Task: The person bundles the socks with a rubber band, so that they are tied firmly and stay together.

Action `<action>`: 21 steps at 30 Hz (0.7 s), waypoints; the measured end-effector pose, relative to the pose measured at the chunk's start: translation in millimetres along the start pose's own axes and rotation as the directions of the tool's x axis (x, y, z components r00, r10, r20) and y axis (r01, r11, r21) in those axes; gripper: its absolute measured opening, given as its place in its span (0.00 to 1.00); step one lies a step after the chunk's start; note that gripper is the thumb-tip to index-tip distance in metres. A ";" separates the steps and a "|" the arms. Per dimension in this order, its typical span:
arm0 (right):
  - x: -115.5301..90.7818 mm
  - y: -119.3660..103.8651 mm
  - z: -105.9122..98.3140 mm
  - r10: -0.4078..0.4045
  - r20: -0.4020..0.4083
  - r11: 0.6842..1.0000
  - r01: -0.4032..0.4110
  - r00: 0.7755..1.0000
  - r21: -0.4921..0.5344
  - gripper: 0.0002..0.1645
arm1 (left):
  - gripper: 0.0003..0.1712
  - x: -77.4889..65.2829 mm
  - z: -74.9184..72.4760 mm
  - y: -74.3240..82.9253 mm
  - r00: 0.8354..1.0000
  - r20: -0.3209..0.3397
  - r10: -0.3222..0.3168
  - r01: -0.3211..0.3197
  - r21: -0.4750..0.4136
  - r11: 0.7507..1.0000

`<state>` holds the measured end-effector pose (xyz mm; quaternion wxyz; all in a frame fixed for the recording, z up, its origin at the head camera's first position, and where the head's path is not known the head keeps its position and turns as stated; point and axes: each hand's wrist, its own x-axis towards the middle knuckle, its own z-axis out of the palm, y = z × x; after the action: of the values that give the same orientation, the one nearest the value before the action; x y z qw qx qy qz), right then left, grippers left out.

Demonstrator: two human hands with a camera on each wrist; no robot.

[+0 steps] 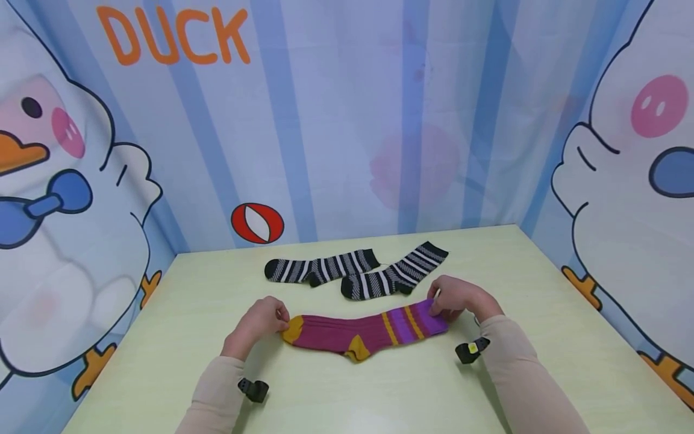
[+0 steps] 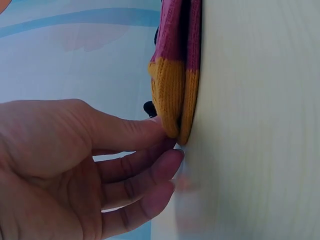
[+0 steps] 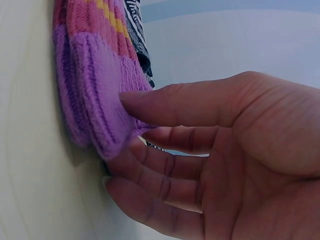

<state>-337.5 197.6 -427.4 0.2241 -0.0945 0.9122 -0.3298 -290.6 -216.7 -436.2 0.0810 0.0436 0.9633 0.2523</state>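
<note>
Two maroon socks lie flat on each other, with mustard toes and heels and purple striped cuffs. In the head view they look like one; the wrist views show both layers. My left hand pinches the mustard toe end between thumb and fingers. At the other end, my right hand holds the purple cuff, thumb on top and fingers underneath. Behind them lie a black-and-white striped sock and a second striped sock, their ends close together.
The pale table carries all the socks. A blue striped backdrop with duck drawings rises along its back and sides. Small black cameras sit on both wrists, the left one close to the tabletop.
</note>
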 end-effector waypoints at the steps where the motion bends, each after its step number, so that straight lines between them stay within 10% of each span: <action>1: -0.3 0.0 0.4 0.000 0.001 1.000 0.000 1.000 -0.001 0.16 | 0.05 -0.6 0.1 0.3 1.000 0.000 -0.004 0.004 0.003 1.000; 21: -0.1 0.0 -0.2 -0.002 0.000 1.000 0.002 1.000 -0.017 0.17 | 0.02 -0.7 -1.1 1.6 1.000 0.016 -0.008 0.008 0.017 1.000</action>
<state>-337.6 197.7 -427.3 0.2231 -0.0974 0.9148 -0.3224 -290.1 -216.0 -434.3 0.0892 0.0426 0.9649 0.2435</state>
